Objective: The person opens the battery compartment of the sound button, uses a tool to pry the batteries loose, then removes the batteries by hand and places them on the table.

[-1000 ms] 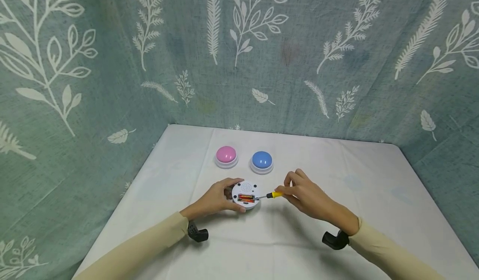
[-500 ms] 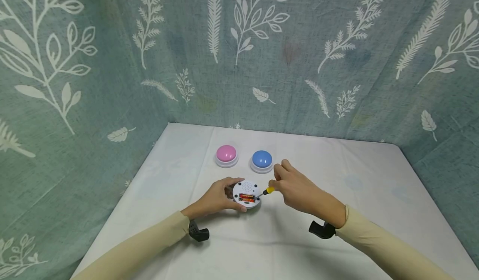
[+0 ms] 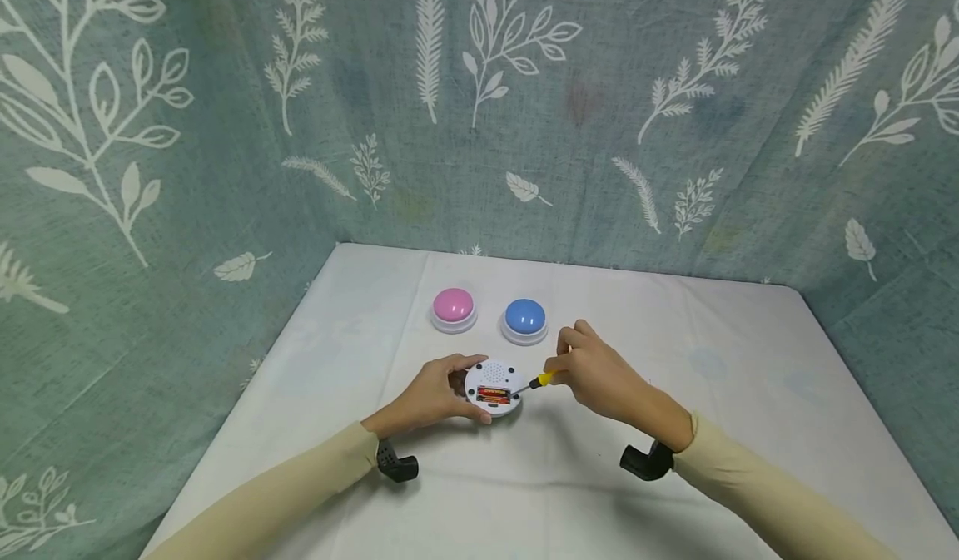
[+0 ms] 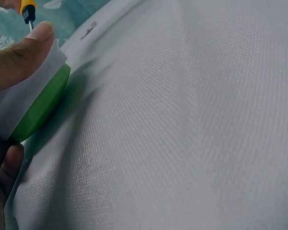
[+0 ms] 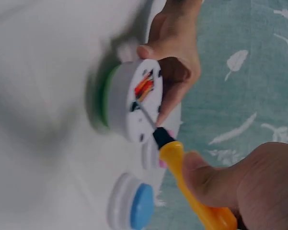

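In the head view my left hand (image 3: 430, 392) grips a round white push-button buzzer (image 3: 494, 370) by its edge, thumb at the near side and fingers at the far side. Its underside faces up, and two red batteries (image 3: 494, 395) show in the exposed compartment. The green dome (image 4: 45, 110) points down toward the cloth in the left wrist view. My right hand (image 3: 603, 377) pinches the yellow handle of a screwdriver (image 5: 175, 160). The metal tip reaches the end of the batteries, at the compartment's right side in the head view.
Behind the buzzer stand a pink button buzzer (image 3: 453, 305) and a blue one (image 3: 524, 317), both dome up on the white tablecloth (image 3: 419, 518). A green leaf-patterned curtain (image 3: 554, 111) hangs behind and on the left. Black wrist cameras (image 3: 397, 464) sit on both wrists.
My right hand has come left toward the buzzer and the screwdriver stands steeper, its tip still at the battery compartment. In the last half second it shifts slightly right. My left hand stays put.
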`<state>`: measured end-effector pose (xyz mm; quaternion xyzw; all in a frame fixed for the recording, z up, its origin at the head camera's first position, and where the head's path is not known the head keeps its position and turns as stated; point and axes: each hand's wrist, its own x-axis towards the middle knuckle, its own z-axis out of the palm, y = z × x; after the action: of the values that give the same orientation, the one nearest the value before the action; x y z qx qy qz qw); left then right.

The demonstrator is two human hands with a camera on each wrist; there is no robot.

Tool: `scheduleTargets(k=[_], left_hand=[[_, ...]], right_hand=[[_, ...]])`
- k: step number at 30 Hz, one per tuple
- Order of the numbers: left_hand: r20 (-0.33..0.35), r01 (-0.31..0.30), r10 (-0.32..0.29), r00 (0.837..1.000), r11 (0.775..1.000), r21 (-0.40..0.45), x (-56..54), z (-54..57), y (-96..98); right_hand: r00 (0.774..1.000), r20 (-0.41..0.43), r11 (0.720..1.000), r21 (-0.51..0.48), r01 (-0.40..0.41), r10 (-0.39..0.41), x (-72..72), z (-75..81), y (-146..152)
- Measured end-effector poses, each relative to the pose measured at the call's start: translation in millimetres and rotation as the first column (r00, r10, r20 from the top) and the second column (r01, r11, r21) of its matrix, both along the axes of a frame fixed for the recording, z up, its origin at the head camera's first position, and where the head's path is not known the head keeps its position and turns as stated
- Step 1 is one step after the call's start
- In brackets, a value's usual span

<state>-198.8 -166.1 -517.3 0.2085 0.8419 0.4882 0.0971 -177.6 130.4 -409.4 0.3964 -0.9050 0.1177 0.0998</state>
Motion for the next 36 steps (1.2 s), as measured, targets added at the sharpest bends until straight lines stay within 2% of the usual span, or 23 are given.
scheduleTargets(k=[3,6,9,13,17,22,27,31,36], left_hand=[[0.005,-0.011,0.011,1.000,1.000,-0.004,0.7,0.4,0.8],[0.003,0.008,-0.008,1.000,1.000,-0.015,2.2,1.1,2.8],[-0.016,0.039,-0.039,0.999,0.999,-0.028,3.2,1.5,5.2],[-0.038,0.026,-0.027,0.999,0.999,-0.041,3.9,2.7,4.9],[-0.038,0.006,-0.008,0.999,0.999,-0.045,4.0,4.7,2.9],[-0.044,0.005,-0.008,0.999,0.998,-0.059,3.2,7.4,3.3],[-0.048,0.002,-0.004,0.999,0.998,-0.056,2.2,8.0,4.3],[-0.044,0.003,-0.006,0.999,0.998,-0.057,2.2,6.6,5.0],[-0.035,-0.009,0.007,0.999,0.998,-0.057,2.3,4.3,5.6]], right_hand=[[0.997,0.073,0.996,-0.085,0.024,-0.018,1.5,-12.1,2.8],[0.990,0.140,0.992,-0.125,0.035,-0.017,4.5,-22.1,4.1],[0.989,0.144,0.990,-0.132,0.038,-0.019,6.2,-25.2,7.3],[0.997,0.079,0.990,-0.136,0.029,-0.018,5.4,-16.5,13.6],[1.000,0.028,0.997,-0.076,0.005,-0.002,5.1,-4.3,11.9],[0.999,-0.033,0.998,0.060,-0.022,0.024,6.7,9.6,-1.9],[0.992,-0.104,0.978,0.203,-0.054,0.077,3.4,21.8,-16.3],[0.994,-0.074,0.973,0.223,-0.063,0.082,-2.3,24.8,-19.5],[0.998,0.044,0.996,0.073,-0.045,0.042,-8.7,14.8,-5.3]])
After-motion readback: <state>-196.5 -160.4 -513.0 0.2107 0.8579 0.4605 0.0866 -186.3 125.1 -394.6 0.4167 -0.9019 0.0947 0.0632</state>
